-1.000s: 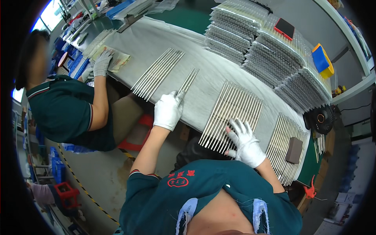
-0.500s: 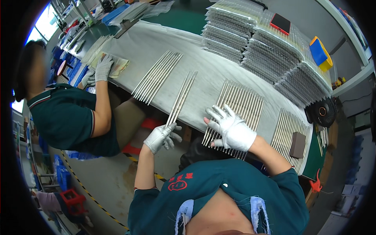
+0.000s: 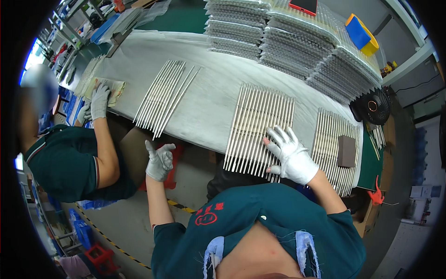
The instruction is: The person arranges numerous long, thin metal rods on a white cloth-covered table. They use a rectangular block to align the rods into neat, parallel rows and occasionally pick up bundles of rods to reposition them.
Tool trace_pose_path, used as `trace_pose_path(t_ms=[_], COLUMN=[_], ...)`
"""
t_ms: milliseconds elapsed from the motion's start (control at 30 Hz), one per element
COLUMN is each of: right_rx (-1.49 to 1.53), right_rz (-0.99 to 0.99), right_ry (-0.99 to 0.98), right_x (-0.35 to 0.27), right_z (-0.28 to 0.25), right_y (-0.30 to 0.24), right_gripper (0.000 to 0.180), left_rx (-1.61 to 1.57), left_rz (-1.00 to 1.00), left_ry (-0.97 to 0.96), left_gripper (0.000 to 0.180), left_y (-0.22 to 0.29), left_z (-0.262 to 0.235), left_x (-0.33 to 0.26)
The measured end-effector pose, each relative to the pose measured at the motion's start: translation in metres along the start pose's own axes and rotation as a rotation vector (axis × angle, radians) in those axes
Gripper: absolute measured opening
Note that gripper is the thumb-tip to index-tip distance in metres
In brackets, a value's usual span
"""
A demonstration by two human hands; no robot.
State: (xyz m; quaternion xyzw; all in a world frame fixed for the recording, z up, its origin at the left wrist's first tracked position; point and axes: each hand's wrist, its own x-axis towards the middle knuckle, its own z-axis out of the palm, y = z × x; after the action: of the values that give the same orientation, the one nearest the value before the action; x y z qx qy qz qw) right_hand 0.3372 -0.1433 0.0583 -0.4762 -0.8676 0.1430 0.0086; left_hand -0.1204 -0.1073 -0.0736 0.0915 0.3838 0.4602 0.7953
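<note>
My left hand [image 3: 160,162], in a white glove, hangs just off the table's front edge, empty and with its thumb stretched apart from bent fingers. Above it lies a left group of thin metal rods [image 3: 160,95], a couple of them slightly splayed from the others at the right side. My right hand [image 3: 293,160], gloved with some bare fingertips, rests spread over the right lower part of a wide middle row of metal rods [image 3: 260,111]. To the right is another row of rods [image 3: 324,135], with a dark brown block [image 3: 346,151] lying on it.
Tall stacks of clear ribbed plastic trays [image 3: 297,51] stand along the back, carrying a red-edged phone [image 3: 304,5] and a blue-and-yellow tape roll [image 3: 362,35]. A black fan [image 3: 375,106] sits at the right end. On the left, a co-worker's gloved hand [image 3: 99,101] rests by a cloth.
The rods from my left hand now lie beside the left group, and that hand has let go and moved left. My right hand remains over the middle row. The view has shifted right.
</note>
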Motion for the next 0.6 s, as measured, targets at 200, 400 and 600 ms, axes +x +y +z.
trace_pose_path(t_ms=[200,400,600], right_rx=[-0.014,-0.014,-0.032], right_rz=[0.121,0.144,0.184], right_ry=[0.018,0.068,0.064], right_x=[-0.015,-0.012,-0.016], right_z=[0.012,0.026,0.025], right_y=[0.009,0.011,0.014], right_gripper=[0.087,0.088,0.093], left_rx=[0.83,1.877,2.244], left_rz=[0.114,0.958,0.874], left_ry=[-0.166,-0.284,-0.44], left_gripper=[0.076,0.052,0.096], left_y=[-0.027,-0.05,-0.111], left_z=[0.102,0.205,0.25], left_x=[-0.04,0.017,0.065])
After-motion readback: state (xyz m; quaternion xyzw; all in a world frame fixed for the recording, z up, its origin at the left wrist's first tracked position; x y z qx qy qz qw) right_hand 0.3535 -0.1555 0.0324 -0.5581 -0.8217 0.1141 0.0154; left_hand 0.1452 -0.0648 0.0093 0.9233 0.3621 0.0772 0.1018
